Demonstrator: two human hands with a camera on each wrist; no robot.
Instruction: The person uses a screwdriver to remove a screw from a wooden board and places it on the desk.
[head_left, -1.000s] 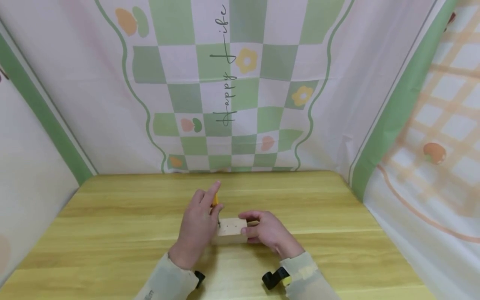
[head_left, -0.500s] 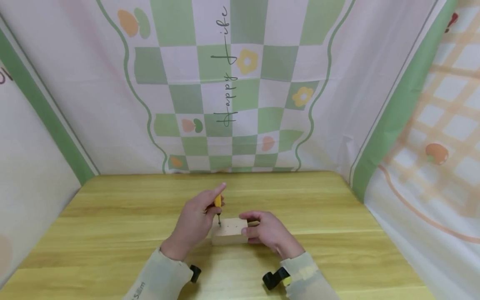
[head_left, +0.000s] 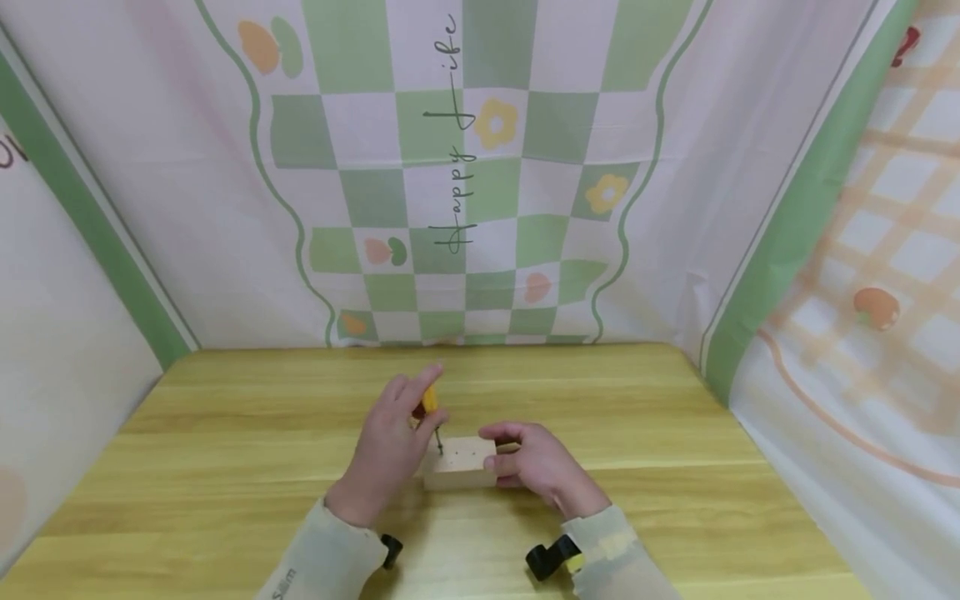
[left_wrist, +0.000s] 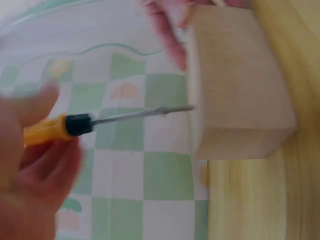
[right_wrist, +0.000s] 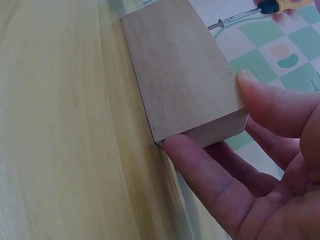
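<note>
A screwdriver (left_wrist: 55,128) with a yellow handle and black collar is held by my left hand (head_left: 385,450). Its fingers bend around the handle, blurred in the left wrist view. The shaft points down at a screw (right_wrist: 216,26), whose threaded end meets the top of a pale wooden block (head_left: 468,467) near its left end. Shaft tip and screw head appear to touch. Two small dark spots show elsewhere on the block's top. My right hand (head_left: 536,462) grips the block's right end between thumb and fingers, and the block lies on the table.
The wood-grain table (head_left: 225,450) bears the block. Behind it hangs a green and white checked cloth (head_left: 491,192), with more printed cloth (head_left: 885,250) at the right. Black wrist devices (head_left: 551,557) sit below both sleeves.
My left hand has turned back and forth around the screwdriver handle, its fingers changing position. The screwdriver leans slightly left compared with half a second ago. The right hand and block stay put.
</note>
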